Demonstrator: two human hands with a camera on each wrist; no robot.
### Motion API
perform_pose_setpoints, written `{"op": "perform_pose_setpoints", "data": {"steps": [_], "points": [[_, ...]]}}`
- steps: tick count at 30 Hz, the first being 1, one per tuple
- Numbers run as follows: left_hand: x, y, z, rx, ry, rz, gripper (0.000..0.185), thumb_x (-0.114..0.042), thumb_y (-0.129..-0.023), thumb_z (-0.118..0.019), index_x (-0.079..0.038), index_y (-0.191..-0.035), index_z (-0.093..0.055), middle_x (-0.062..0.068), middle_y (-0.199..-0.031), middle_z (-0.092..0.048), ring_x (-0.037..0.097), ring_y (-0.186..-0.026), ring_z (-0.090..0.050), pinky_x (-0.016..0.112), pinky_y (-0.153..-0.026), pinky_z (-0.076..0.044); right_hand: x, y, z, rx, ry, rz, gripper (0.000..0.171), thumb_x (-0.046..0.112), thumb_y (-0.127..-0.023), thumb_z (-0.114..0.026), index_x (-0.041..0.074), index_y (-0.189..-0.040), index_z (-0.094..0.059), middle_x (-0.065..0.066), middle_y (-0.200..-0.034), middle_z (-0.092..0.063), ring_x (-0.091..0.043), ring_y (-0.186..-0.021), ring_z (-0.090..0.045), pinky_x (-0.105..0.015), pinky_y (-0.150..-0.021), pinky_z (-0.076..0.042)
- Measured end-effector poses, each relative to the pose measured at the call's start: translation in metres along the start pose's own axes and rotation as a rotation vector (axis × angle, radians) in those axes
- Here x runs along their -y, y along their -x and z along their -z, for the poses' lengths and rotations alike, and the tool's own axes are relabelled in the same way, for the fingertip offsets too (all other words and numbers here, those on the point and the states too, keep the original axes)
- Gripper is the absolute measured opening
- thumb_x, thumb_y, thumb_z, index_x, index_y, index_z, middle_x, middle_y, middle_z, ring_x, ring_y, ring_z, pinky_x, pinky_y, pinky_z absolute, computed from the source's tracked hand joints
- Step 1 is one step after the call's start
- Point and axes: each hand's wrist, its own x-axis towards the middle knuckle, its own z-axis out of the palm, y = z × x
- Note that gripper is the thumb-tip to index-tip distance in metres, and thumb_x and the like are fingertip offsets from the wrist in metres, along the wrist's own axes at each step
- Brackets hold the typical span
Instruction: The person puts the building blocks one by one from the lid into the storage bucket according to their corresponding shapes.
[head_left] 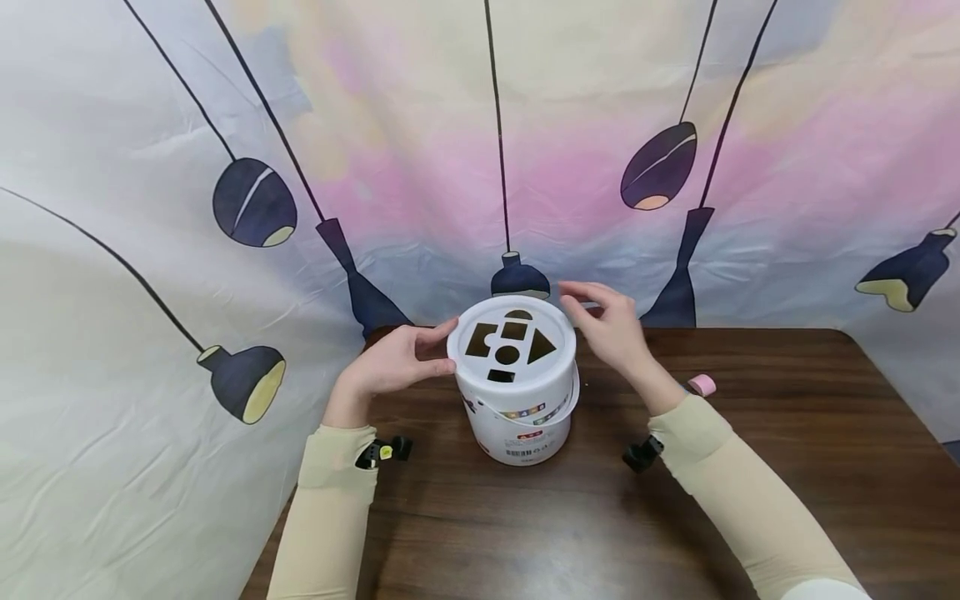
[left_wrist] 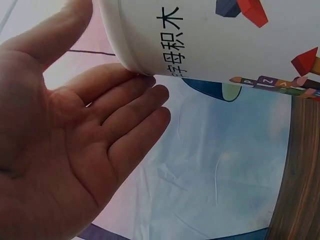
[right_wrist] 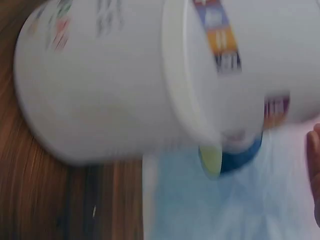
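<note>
A white toy-block bucket [head_left: 517, 437] stands upright on the table, with colourful printing and Chinese characters on its side. Its round white lid [head_left: 546, 315] has several shaped holes, among them a circle and a triangle. The white carrying handle [right_wrist: 175, 75] hangs down against the side. My left hand [head_left: 390, 360] touches the lid's left rim, thumb toward the front and fingers behind; its fingers are fairly straight in the left wrist view. Beside the lid's far right edge, my right hand [head_left: 611, 329] is raised with loosely bent fingers, holding nothing.
The brown wooden table [head_left: 787, 467] extends to the right and toward me. A small pink round object [head_left: 702, 384] shows beyond my right wrist. Directly behind the table hangs a cloth backdrop [head_left: 420, 150] printed with lamps. Both wrists wear black cameras.
</note>
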Motion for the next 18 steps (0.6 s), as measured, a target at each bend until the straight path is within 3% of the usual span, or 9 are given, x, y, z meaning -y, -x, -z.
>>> {"op": "perform_pose_setpoints", "data": {"steps": [3,8,11,15,18], "points": [[-0.001,-0.001,-0.001,-0.032,-0.005,0.038,0.072,-0.032,-0.096,-0.084,-0.013,-0.158,-0.053,0.003,-0.156,-0.057,0.024,-0.142,-0.054,0.048,-0.108,-0.05,-0.017,0.011,0.025,0.013,0.112,-0.045,0.031,0.02,-0.106,-0.071,0.008,-0.134,-0.077,-0.011,-0.13,-0.075,-0.025,-0.115,-0.069,-0.02,-0.087,-0.054],[-0.005,-0.003,-0.002,-0.068,-0.028,0.082,0.072,-0.034,-0.093,-0.086,-0.012,-0.155,-0.056,0.004,-0.152,-0.06,0.027,-0.141,-0.056,0.049,-0.107,-0.05,-0.053,0.039,0.07,0.165,0.296,-0.164,0.038,0.026,-0.108,-0.069,0.007,-0.141,-0.072,-0.017,-0.136,-0.071,-0.036,-0.12,-0.067,-0.05,-0.094,-0.055],[-0.006,-0.003,-0.002,-0.068,-0.029,0.09,0.072,-0.034,-0.094,-0.086,-0.012,-0.156,-0.055,0.005,-0.154,-0.058,0.029,-0.142,-0.054,0.051,-0.109,-0.048,-0.071,0.058,0.094,0.297,0.384,-0.24,0.043,0.026,-0.108,-0.068,0.003,-0.144,-0.068,-0.024,-0.142,-0.065,-0.044,-0.123,-0.064,-0.061,-0.096,-0.052],[-0.008,-0.003,-0.003,-0.066,-0.016,0.104,0.072,-0.033,-0.095,-0.085,-0.012,-0.156,-0.055,0.007,-0.153,-0.059,0.03,-0.142,-0.053,0.052,-0.11,-0.048,-0.091,0.081,0.114,0.45,0.485,-0.294,0.047,0.021,-0.105,-0.072,-0.003,-0.144,-0.065,-0.03,-0.14,-0.064,-0.044,-0.114,-0.068,-0.06,-0.089,-0.056],[-0.008,-0.003,-0.003,-0.062,-0.006,0.108,0.072,-0.032,-0.095,-0.085,-0.011,-0.156,-0.055,0.007,-0.154,-0.058,0.03,-0.143,-0.052,0.052,-0.11,-0.048,-0.102,0.094,0.12,0.508,0.54,-0.3,0.048,0.019,-0.103,-0.075,-0.007,-0.142,-0.065,-0.032,-0.136,-0.065,-0.045,-0.112,-0.069,-0.059,-0.086,-0.057]]}}
